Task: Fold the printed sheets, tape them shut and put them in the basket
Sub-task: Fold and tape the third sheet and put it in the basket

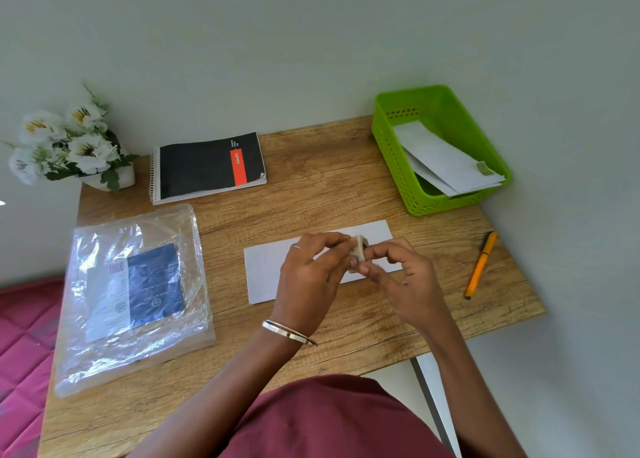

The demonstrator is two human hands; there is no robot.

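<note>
A folded white sheet [266,270] lies flat in the middle of the wooden table [329,187]. Just above it, my left hand [311,277] and my right hand [405,277] meet around a small beige tape roll [359,248]. My left hand's fingers curl round the roll, and my right hand's fingertips pinch at its lower edge. The green basket [391,160] stands at the back right and holds folded white sheets [440,160], the top one with a strip of tape at its end.
A black spiral notebook [204,167] lies at the back. A clear plastic bag [135,295] with printed sheets inside sits at the left. An orange pen [479,267] lies at the right. White flowers in a pot [69,142] stand at the back left corner.
</note>
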